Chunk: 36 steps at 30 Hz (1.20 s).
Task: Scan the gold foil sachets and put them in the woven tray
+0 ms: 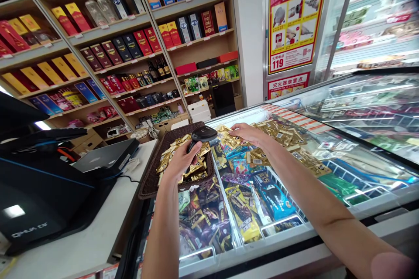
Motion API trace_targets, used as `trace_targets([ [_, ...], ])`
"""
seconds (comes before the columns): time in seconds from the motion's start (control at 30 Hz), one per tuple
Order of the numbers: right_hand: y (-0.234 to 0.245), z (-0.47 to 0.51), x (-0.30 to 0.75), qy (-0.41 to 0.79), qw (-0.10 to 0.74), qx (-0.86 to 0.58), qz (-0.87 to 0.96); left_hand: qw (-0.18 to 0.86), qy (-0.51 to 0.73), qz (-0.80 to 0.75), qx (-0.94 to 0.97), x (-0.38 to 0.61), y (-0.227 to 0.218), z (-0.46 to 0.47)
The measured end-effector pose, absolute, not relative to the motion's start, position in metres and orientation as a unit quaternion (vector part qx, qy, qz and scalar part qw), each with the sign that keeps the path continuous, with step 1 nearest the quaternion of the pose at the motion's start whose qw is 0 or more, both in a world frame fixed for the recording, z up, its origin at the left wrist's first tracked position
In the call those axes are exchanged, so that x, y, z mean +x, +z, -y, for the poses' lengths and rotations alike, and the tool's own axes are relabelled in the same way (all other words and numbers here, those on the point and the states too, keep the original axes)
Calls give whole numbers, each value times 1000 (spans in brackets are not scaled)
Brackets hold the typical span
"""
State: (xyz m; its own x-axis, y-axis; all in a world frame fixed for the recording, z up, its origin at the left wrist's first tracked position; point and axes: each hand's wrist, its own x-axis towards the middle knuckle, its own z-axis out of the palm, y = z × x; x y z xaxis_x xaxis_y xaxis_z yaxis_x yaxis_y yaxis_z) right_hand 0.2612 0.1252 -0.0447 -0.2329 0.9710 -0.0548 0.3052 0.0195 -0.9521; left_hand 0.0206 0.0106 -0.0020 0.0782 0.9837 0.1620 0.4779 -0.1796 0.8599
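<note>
Left hand (181, 160) holding scanner (203, 133), right hand (248, 133) — on gold packets (282, 134)

I see wooden shelves (203, 50) of boxed liquor across the back. A red poster (294, 17) hangs beside a white pillar (248, 52), a glass-door cooler (376, 22) right of it.

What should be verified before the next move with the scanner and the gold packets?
1. Scanner gripped in left hand: ok.
2. Right hand touching the gold packets on the freezer lid: ok; whether it grips one, cannot tell.
3. Scanner head aimed at those packets: cannot tell.
4. Barcode side of the packet facing up: cannot tell, too small.
5. Tray, also loaded with gold packets, lying under the left hand: ok.
</note>
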Motion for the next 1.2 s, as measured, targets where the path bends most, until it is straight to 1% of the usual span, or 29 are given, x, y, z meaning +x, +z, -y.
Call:
trace_targets([
  [0.17,-46,-125,260,490,350,-496,626,319,391,-563,655,21,-2,-11],
  [0.33,-59,-135,260,486,355,-475,642,325,402,-564,644,22,-1,-10],
  [0.47,-67,-141,259,477,343,-480,651,322,403,-565,644,22,0,-8],
  [0.8,-54,-126,254,494,343,-479,640,327,425,-550,640,13,1,-7],
  [1.03,-51,-120,255,500,333,-494,629,315,372,-568,664,12,10,5],
  [1.2,-59,-129,256,496,343,-483,635,304,349,-575,674,7,10,6],
])
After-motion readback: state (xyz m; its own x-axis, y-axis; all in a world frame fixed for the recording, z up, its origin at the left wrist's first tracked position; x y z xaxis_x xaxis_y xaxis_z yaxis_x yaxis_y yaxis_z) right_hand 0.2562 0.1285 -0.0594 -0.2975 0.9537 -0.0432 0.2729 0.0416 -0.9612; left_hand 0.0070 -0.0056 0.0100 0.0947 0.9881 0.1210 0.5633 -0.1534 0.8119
